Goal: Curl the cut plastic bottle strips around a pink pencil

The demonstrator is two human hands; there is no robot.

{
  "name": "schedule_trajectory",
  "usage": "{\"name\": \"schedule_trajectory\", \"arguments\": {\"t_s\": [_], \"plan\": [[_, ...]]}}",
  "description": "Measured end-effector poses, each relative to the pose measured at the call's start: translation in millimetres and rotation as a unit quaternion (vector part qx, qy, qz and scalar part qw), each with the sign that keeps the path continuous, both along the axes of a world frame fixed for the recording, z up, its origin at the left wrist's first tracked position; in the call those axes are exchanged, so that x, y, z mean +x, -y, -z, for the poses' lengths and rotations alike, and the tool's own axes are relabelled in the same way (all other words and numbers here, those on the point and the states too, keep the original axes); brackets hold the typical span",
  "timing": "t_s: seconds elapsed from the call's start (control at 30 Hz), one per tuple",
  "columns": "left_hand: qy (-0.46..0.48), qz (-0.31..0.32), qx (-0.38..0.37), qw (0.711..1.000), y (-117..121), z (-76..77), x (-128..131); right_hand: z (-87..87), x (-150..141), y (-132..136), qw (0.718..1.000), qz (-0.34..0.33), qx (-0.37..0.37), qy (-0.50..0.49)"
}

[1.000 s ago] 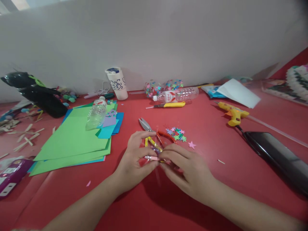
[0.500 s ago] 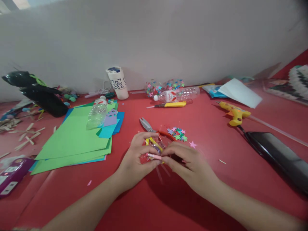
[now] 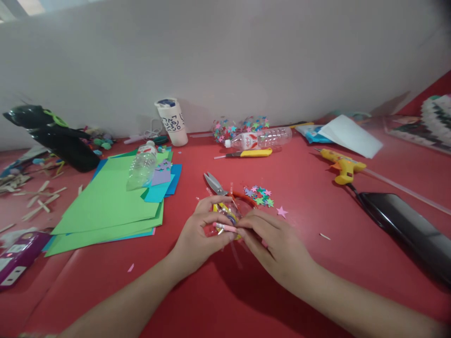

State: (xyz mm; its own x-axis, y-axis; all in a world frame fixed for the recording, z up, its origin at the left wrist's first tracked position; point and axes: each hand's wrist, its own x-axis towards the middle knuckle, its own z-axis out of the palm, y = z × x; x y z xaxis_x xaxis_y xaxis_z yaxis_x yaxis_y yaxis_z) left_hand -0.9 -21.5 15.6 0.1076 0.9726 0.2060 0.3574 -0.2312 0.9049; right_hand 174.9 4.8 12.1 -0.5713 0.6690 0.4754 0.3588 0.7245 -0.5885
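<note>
My left hand [image 3: 197,229] is curled around a small clear-plastic craft piece [image 3: 222,208] with yellow strips and red parts; much of it is hidden by fingers. Across its near side lies a short pink pencil-like stick [image 3: 226,228] with a pale band. The fingertips of my right hand [image 3: 273,234] pinch the stick's right end, while my left thumb lies along its lower side. Just beyond, scissors [image 3: 215,184] with orange-red handles lie partly behind the hands. Several foam stars [image 3: 260,195] sit to their right, with a single pink star [image 3: 282,212] nearer me.
Green sheets [image 3: 112,197] and a clear bottle [image 3: 143,164] lie left. Behind are a white tumbler [image 3: 172,122], another bottle [image 3: 271,138] and a yellow cutter [image 3: 256,153]. A yellow glue gun [image 3: 343,166] and black phone [image 3: 412,225] lie right; a purple device [image 3: 21,256] sits left.
The clear plastic piece has turned slightly between the fingers, and its clear strips now stick out differently. Both hands stay in nearly the same place, with the pink stick still held.
</note>
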Motion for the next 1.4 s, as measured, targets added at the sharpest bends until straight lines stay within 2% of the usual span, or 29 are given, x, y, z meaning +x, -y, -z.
{"name": "schedule_trajectory", "arguments": {"t_s": [0.13,0.37,0.53,0.77,0.97,1.23,1.4], "plan": [[-0.031,-0.025,0.021,0.999,0.1,-0.3,0.4,1.2,-0.1,-1.2,1.0,0.002,0.015,-0.003],[-0.029,-0.033,-0.001,0.999,-1.6,0.2,1.0,3.2,1.4,-0.7,0.997,0.005,0.079,0.026],[-0.032,-0.035,0.038,0.998,-0.3,0.9,2.3,2.7,0.1,-1.7,0.99,0.002,0.136,0.041],[-0.05,-0.031,0.055,0.997,1.1,1.4,0.0,1.7,-0.9,-0.9,1.0,0.001,0.021,0.01],[-0.044,-0.021,0.052,0.997,0.5,1.6,-1.3,-1.0,-2.4,-0.8,0.999,0.009,-0.04,-0.01],[-0.045,-0.021,0.038,0.998,1.7,2.4,-1.5,-5.6,-0.3,1.0,0.999,-0.005,-0.048,-0.013],[-0.033,-0.007,0.055,0.998,-0.5,3.6,-2.4,-12.2,-3.9,0.1,0.989,0.024,-0.146,-0.013]]}}
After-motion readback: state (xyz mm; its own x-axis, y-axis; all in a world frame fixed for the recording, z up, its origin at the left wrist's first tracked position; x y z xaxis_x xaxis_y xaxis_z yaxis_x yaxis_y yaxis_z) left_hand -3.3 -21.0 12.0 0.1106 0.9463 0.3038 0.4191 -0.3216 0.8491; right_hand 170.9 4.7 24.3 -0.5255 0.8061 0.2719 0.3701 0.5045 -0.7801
